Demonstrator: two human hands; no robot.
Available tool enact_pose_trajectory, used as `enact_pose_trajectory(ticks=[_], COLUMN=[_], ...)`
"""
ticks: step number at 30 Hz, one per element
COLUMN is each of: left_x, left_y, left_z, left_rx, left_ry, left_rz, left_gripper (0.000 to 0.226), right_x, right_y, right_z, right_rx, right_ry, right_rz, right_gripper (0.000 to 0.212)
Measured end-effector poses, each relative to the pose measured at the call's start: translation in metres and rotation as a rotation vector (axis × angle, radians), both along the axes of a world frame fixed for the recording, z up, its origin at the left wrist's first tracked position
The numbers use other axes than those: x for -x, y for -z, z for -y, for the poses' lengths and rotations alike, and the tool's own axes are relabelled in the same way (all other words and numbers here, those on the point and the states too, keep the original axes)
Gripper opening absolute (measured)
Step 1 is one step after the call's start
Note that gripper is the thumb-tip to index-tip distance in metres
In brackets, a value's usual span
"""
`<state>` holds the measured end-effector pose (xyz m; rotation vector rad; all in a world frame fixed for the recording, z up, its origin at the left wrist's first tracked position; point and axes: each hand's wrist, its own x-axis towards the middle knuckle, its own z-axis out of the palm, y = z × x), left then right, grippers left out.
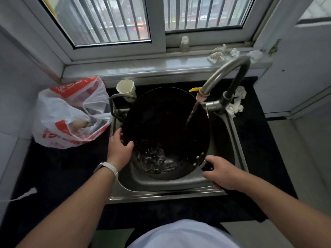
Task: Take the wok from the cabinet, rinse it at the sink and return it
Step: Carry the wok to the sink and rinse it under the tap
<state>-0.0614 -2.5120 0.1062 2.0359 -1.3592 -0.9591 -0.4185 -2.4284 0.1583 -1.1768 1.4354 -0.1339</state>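
A large black wok (pixel 161 119) sits tilted in the steel sink (pixel 161 185), its bowl facing me. Water runs from the curved faucet (pixel 223 74) into the wok and pools at its low near side. My left hand (pixel 120 148) grips the wok's left rim, thumb inside the bowl. My right hand (pixel 221 173) is closed around the wok's black handle at the near right, by the rivets.
A red and white plastic bag (pixel 71 113) lies on the dark counter left of the sink. A pale cup (pixel 125 88) stands behind the sink. White rags (pixel 236 101) sit by the faucet base, and a small bottle (pixel 184 43) and crumpled cloths on the windowsill.
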Motion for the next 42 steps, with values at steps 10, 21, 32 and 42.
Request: enact_pose_trajectory(ticks=[10, 21, 32, 42], left_x=[-0.005, 0.005, 0.008, 0.0], left_y=[0.031, 0.044, 0.025, 0.014], left_z=[0.025, 0.024, 0.019, -0.006], left_rx=[-0.058, -0.089, -0.018, 0.033], left_ry=[0.126, 0.062, -0.139, -0.32], left_rz=[-0.272, -0.412, -0.534, -0.639], left_gripper=[0.074, 0.065, 0.043, 0.047], right_x=[-0.013, -0.017, 0.004, 0.016], right_y=[-0.018, -0.028, -0.03, -0.012], right_z=[-0.021, -0.034, -0.015, 0.01], right_rx=[0.074, 0.113, 0.049, 0.037], right_ry=[0.144, 0.137, 0.005, -0.147], right_rz=[-0.182, -0.255, -0.1, -0.04], right_gripper=[0.031, 0.027, 0.021, 0.026])
